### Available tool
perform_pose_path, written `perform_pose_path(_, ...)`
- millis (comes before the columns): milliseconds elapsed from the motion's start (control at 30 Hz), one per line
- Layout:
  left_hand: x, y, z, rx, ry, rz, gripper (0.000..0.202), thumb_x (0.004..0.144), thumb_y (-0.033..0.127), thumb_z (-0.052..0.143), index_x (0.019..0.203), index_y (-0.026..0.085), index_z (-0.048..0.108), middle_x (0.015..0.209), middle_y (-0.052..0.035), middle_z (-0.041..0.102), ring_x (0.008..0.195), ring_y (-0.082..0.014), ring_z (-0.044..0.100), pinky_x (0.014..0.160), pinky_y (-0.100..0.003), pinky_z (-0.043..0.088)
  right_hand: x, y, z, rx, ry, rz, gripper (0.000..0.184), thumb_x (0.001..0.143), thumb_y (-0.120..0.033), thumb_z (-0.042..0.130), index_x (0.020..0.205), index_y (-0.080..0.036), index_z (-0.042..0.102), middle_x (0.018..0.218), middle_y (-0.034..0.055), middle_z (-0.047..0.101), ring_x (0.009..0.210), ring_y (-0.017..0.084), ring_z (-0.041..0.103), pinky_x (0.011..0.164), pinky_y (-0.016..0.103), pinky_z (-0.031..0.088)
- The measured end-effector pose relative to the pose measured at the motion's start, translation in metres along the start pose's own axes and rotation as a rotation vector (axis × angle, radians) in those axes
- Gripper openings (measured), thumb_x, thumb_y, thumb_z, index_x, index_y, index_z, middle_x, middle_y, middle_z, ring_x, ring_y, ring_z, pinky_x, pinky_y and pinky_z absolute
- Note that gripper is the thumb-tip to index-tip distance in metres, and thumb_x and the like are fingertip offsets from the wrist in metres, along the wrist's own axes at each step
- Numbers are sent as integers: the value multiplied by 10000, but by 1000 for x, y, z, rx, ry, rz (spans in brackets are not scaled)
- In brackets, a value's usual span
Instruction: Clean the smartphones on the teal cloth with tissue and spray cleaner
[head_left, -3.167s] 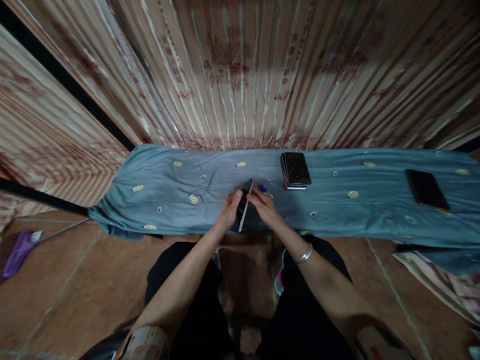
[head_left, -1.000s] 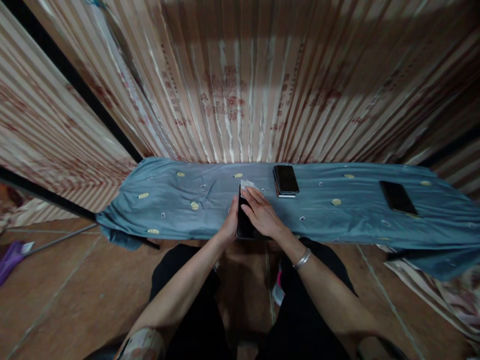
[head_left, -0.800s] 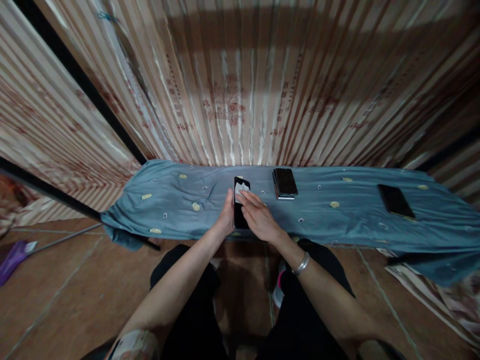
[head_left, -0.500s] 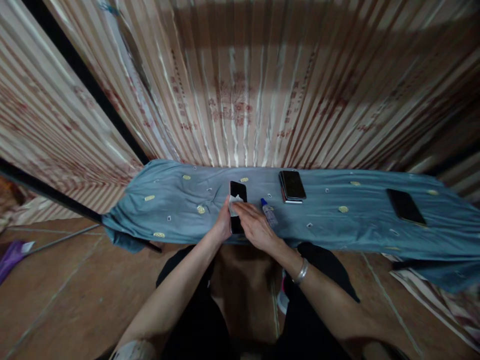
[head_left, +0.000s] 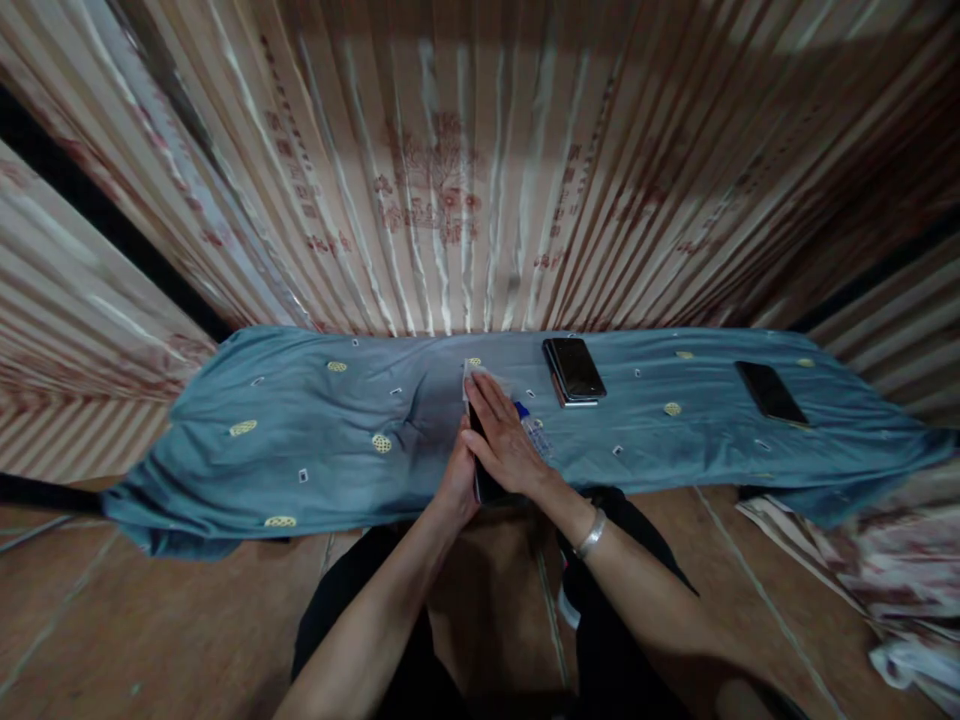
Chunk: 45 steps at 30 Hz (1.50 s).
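Observation:
My left hand (head_left: 454,482) is wrapped round the left edge of a dark smartphone (head_left: 489,488), just above the front part of the cloth-covered bench. Over the phone's face lies my right hand (head_left: 508,438), its fingers together and pressing a white tissue (head_left: 470,370) to the upper end of the screen. Most of the tissue and much of the phone are hidden under that hand. Close to the right hand, a small clear bottle with a blue cap (head_left: 535,434) lies on the cloth.
A small stack of phones (head_left: 576,368) sits right of the hands. Farther right lies a single dark phone (head_left: 771,392). The bench wears a blue-grey patterned cloth (head_left: 315,430), with a pleated curtain (head_left: 442,200) behind it and dark poles (head_left: 142,240) at the sides.
My right hand has slid up along the phone and now covers more of it, with the tissue at the upper edge. The phone is tilted more and its screen shows less. The view has shifted.

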<state>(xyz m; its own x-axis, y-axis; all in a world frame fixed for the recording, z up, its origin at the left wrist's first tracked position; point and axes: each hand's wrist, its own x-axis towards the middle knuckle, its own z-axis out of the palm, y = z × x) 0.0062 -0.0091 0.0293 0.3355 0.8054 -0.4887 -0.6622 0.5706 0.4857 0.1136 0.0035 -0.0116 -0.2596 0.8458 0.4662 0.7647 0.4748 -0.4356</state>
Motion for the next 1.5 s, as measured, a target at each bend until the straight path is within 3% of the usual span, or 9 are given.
perform_pose_path(233,-1,14,-3,-40,31,-76,598,1132,503,329,1599,216,568,1437,-98,756,1529,-262,554,1332,-440,369,7,7,13,67,33,124,706,1145,-463,375,1761,-164,200,1812,174,277,1710,269,181,1380,564,249)
perform_pose_path(367,1,10,-1,5,17,-71,616,1127,509,337,1606,185,550,1503,-122,711,1560,-262,516,1328,-419,364,-1,2,11,69,62,149,729,1139,-483,384,1752,-123,222,1816,190,252,1715,282,155,1385,564,230)
perform_pose_path(533,23,-3,-17,17,-82,133,553,1089,465,410,1550,238,614,1576,-86,657,1605,-240,451,1324,-367,357,-9,-15,10,68,26,120,708,1124,-428,447,1758,-199,230,1809,152,295,1705,279,210,1374,589,259)
perform_pose_path(633,37,0,-30,74,-105,260,424,1080,423,430,1349,305,736,1538,-25,688,1674,-153,292,1340,-283,276,-14,-28,13,103,-19,94,715,1110,-412,496,1754,-216,253,1807,141,307,1699,278,236,1365,575,296)
perform_pose_path(800,38,20,-26,-33,30,134,396,1040,516,525,882,224,740,1108,-116,825,1423,-281,646,1189,-410,533,-18,-32,5,155,-42,35,557,1121,-306,446,1670,-217,462,1716,138,487,1629,248,408,1333,530,380)
perform_pose_path(967,27,31,-12,-67,66,51,458,994,571,603,782,178,709,858,-97,794,1093,-274,794,999,-359,639,-6,-18,-3,180,33,-64,560,1073,-133,387,1566,-279,609,1515,102,695,1447,224,621,1235,497,509)
perform_pose_path(1067,22,30,-11,-82,87,73,458,1071,494,502,864,166,745,857,-78,796,1101,-226,796,1057,-314,606,4,-12,1,144,80,-85,534,1072,-142,429,1549,-275,629,1468,109,720,1366,246,665,1170,476,565)
perform_pose_path(1267,22,22,-14,-64,97,87,479,1110,434,452,1410,167,714,1227,-107,830,1343,-246,713,1200,-343,517,14,1,15,52,111,-125,554,1071,-164,432,1605,-221,566,1541,152,650,1387,297,619,1181,526,547)
perform_pose_path(1500,23,7,-16,7,57,83,437,1109,362,480,1466,226,691,1310,-76,814,1484,-245,605,1247,-395,468,12,23,17,8,158,-16,555,1069,-179,399,1599,-174,565,1539,188,630,1367,314,617,1198,555,509)
